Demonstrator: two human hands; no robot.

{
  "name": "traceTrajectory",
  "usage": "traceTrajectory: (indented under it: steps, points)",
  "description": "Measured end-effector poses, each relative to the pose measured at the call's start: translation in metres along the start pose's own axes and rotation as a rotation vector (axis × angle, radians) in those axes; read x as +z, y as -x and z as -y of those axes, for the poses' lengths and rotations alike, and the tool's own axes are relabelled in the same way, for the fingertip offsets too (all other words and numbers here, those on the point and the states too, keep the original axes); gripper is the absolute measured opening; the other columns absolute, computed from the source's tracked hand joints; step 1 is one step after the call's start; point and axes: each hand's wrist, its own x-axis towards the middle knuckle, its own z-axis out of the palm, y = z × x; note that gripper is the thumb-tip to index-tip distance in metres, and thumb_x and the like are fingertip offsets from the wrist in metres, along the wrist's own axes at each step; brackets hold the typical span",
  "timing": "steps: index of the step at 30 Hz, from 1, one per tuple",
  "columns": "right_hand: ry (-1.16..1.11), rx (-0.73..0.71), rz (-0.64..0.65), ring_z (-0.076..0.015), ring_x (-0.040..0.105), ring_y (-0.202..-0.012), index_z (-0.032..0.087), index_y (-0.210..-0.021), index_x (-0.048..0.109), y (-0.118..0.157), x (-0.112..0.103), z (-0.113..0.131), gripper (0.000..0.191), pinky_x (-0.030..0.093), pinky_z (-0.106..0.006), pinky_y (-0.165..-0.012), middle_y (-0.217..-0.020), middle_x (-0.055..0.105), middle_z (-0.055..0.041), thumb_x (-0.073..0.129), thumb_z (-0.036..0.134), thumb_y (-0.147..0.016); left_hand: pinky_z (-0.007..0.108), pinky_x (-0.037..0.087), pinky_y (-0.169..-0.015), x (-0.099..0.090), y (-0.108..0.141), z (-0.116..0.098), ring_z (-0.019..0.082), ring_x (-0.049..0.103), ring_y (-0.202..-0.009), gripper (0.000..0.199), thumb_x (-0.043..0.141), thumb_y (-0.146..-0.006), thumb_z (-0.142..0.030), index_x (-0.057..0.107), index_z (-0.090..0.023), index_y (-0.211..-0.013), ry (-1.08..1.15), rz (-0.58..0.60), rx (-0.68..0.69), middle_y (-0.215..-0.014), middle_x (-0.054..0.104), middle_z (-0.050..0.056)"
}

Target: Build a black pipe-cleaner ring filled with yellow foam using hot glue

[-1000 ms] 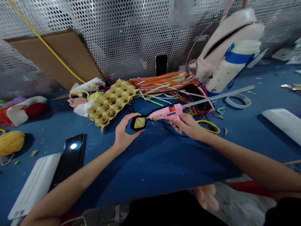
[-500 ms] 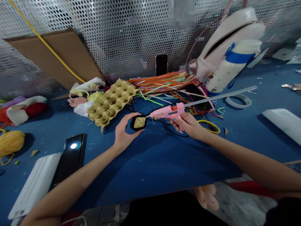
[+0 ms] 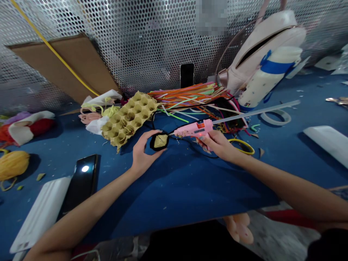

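BENCH: blue board [image 3: 174,195] fills the view; matte, flecked w/ scraps, gentle ripples.

BACKDROP: perforated metal sheet [image 3: 141,43] at 12 o'clock, round holes, shiny. Flat cardboard sheet [image 3: 59,61] leans on it at 10, yellow cord [image 3: 51,47] running across.

2 O'CLOCK: pale pink backpack [image 3: 266,47], zip gaping, soft faux-leather look. White dotted bottle [image 3: 261,79] w/ blue tape band leans against it.

12–1 O'CLOCK: heap of thin multicolour strips [image 3: 187,96], mostly orange, prob. plastic or paper. Black phone [image 3: 187,75] stands upright behind.

11 O'CLOCK: moulded-pulp egg tray [image 3: 127,117], tan, rough, hex-packed cups, tilted on scraps.

GRIP: left hand [image 3: 144,154] pinches black-rimmed tan piece [image 3: 160,142] btwn thumb and fingers, raised off board. Right hand [image 3: 217,145] clenched round handle of pink hot glue gun [image 3: 193,129]; trigger finger partly hidden, can't tell if pressed.

PIECE: near view centre, just left of gun nozzle. Tip right at its edge, seems touching, can't be sure. Surface looks textured, small oval shape.

HANDLING: fingertips stay behind rim, clear of hot tip; good. Long translucent glue stick [image 3: 255,115] trails from gun's rear toward 2–3.

SMALL BITS: clear tape roll [image 3: 276,117] at 3, thin yellow ring [image 3: 241,146] just under gun, yellow yarn ball [image 3: 12,165] at 9.
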Motion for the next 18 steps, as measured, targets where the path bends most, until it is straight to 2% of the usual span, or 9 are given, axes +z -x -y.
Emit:
traceTrajectory:
  steps: [13,18]
  points:
    - [0.147,-0.131,-0.011,-0.0099,0.05,-0.05,0.017,-0.078,0.064,-0.0001,-0.0011,0.0029,0.051,0.037,-0.025,-0.05,-0.055,0.056,0.0013,0.05,0.058,-0.105,0.054,0.058,-0.11,-0.0011,-0.0012,-0.001,0.03,0.072,-0.12,0.057,0.089,-0.079,-0.029,0.066,-0.027,-0.132,-0.009,-0.005,0.012,-0.128,0.074,0.01]
    - [0.346,-0.291,-0.097,-0.0122,0.047,-0.055,0.019,-0.077,0.063,-0.0002,-0.0031,0.0039,0.044,0.036,-0.028,-0.054,-0.059,0.055,0.001,0.051,0.05,-0.105,0.051,0.058,-0.111,-0.0041,-0.0055,-0.0008,0.029,0.071,-0.122,0.058,0.087,-0.081,-0.029,0.064,-0.025,-0.134,0.009,-0.052,0.013,-0.129,0.072,0.011]
